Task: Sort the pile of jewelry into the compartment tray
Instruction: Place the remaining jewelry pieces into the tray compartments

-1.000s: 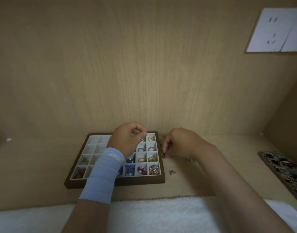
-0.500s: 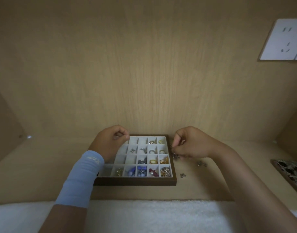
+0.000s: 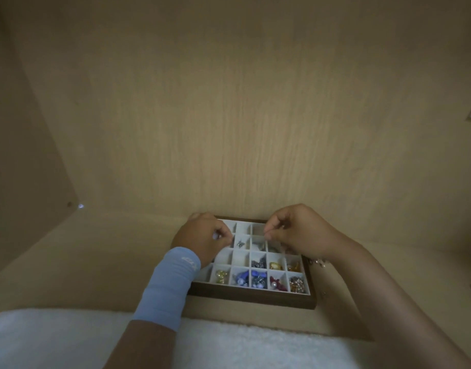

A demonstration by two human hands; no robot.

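Jewelry pcs (image 3: 318,262) look tiny, light, slippery, so nip by edges; my right fingertips (image 3: 267,233) pinch together over compartment tray (image 3: 255,299), can't tell on what.

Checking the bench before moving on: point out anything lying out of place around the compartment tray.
Some loose pieces lie on the desk just right of the compartment tray, and one small piece sits near its front right corner. All are outside any compartment. Nothing looks damaged.
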